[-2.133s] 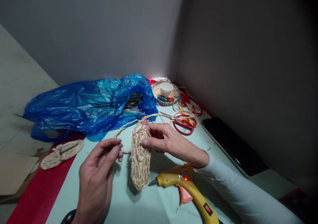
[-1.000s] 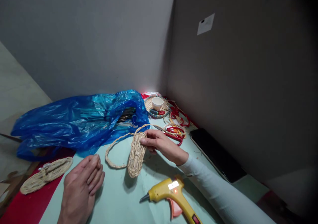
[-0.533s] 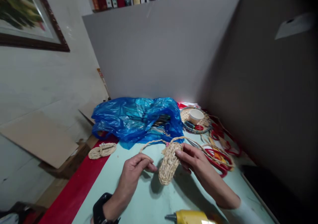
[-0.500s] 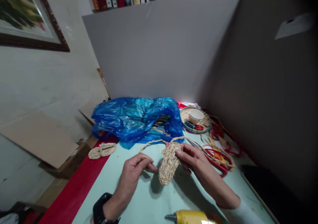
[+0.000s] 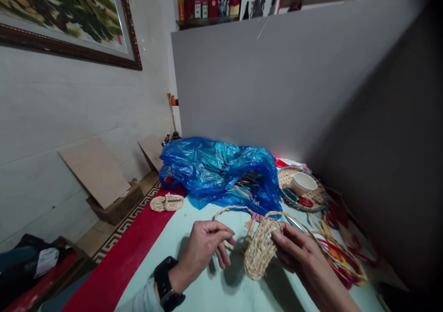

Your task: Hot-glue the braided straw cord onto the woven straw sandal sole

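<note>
The right hand (image 5: 304, 259) pinches the woven oval (image 5: 259, 253) between thumb and fingers near its far end, wrist low, the oval tilted. Its coiled rows look complete; the braided cord (image 5: 235, 207) beyond it seems untrimmed, and no strap shows on the visible face. Just beside, the left hand (image 5: 204, 243) hovers, palm inward, thumb and index nearly together; whether they grip anything, I cannot tell. Farther left lies 1 strapped slipper (image 5: 168, 203).
</note>
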Demonstrator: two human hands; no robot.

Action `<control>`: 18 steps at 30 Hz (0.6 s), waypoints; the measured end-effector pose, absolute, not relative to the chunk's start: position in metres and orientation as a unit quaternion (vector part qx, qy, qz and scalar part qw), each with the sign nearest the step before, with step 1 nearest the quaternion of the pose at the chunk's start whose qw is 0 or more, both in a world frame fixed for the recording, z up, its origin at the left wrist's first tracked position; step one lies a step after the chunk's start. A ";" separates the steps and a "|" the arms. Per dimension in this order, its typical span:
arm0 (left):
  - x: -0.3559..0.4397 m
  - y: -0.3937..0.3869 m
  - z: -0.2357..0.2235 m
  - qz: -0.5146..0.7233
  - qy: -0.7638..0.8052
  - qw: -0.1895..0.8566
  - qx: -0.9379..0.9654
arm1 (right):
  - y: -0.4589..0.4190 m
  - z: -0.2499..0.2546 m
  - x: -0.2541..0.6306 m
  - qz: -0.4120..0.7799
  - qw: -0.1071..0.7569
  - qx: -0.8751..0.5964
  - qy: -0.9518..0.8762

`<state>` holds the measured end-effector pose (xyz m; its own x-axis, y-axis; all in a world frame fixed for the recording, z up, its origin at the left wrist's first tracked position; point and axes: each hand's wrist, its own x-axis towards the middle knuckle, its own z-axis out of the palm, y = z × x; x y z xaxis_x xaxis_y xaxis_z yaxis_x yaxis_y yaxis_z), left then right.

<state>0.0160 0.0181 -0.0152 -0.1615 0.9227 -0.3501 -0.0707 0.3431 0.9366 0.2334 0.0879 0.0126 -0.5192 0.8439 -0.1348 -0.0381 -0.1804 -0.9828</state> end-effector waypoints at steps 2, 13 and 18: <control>0.017 0.014 -0.011 0.461 0.617 0.530 0.355 | 0.085 0.013 0.231 0.677 0.334 -0.359 -0.550; 0.007 -0.056 0.016 0.540 0.586 0.369 0.478 | 0.079 0.025 0.229 0.647 0.381 -0.322 -0.576; -0.032 -0.106 0.012 0.539 0.586 0.341 0.499 | 0.074 0.022 0.229 0.639 0.376 -0.300 -0.601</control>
